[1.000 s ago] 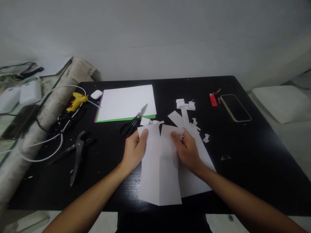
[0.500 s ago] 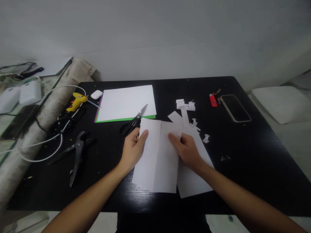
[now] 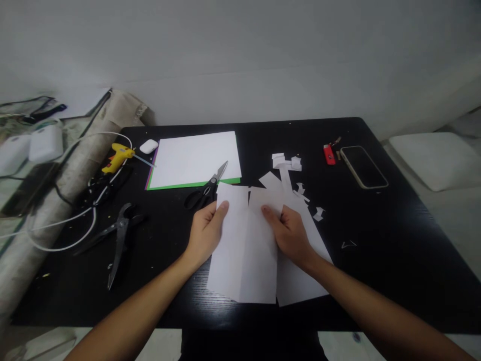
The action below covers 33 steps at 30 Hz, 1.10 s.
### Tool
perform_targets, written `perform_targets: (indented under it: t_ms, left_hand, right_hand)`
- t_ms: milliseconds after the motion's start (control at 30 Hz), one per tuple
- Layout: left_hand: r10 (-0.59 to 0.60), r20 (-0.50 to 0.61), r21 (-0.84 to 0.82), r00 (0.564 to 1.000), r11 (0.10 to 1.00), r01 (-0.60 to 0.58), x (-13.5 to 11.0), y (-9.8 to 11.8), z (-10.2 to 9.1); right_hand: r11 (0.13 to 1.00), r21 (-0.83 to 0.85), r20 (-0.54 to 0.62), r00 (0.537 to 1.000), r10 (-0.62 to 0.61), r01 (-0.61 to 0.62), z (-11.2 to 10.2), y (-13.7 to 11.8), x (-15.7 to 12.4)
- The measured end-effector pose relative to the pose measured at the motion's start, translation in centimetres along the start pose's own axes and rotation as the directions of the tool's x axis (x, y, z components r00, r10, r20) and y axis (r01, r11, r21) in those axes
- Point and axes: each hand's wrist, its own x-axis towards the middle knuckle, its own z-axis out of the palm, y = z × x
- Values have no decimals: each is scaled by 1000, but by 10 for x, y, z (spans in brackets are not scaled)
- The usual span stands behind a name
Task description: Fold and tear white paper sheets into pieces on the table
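A white sheet of paper (image 3: pixel 244 255) with a crease down its middle is held up over the table's near part. A short slit shows at its top edge on the crease. My left hand (image 3: pixel 206 228) pinches its left edge, thumb on top. My right hand (image 3: pixel 291 233) grips the right edge the same way. Under the right hand lies another white sheet (image 3: pixel 302 281), partly covered. Black-handled scissors (image 3: pixel 210 185) rest just beyond my left hand, blades slightly apart. Small cut and folded paper pieces (image 3: pixel 285 170) lie past my right hand.
A stack of coloured and white paper (image 3: pixel 195 155) lies at the back. On the left are a yellow glue gun (image 3: pixel 119 156), dark pliers (image 3: pixel 121 235), a white earbud case (image 3: pixel 149 146) and a white cable (image 3: pixel 93 220). A red lighter (image 3: pixel 329 154) and a phone (image 3: pixel 364 167) lie right.
The slit at the top of the creased sheet has opened wider and longer. The sheet's lower edge has shifted slightly right and nearer. Both hands keep their grip.
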Motion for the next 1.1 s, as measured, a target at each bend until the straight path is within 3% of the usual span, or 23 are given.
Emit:
perform_targets:
  t_ms: [367, 700, 1100]
  left_hand:
    - [16, -79, 33, 997, 999, -13, -7, -1, 6]
    - [51, -67, 88, 996, 995, -45, -8, 0, 6]
    - [108, -64, 204, 992, 975, -93, -7, 6, 4]
  right_hand:
    - [999, 18, -27, 999, -30, 30, 3, 1, -2]
    - [999, 14, -37, 998, -46, 46, 4, 0, -3]
    - [999, 29, -64, 997, 39, -37, 3, 2, -1]
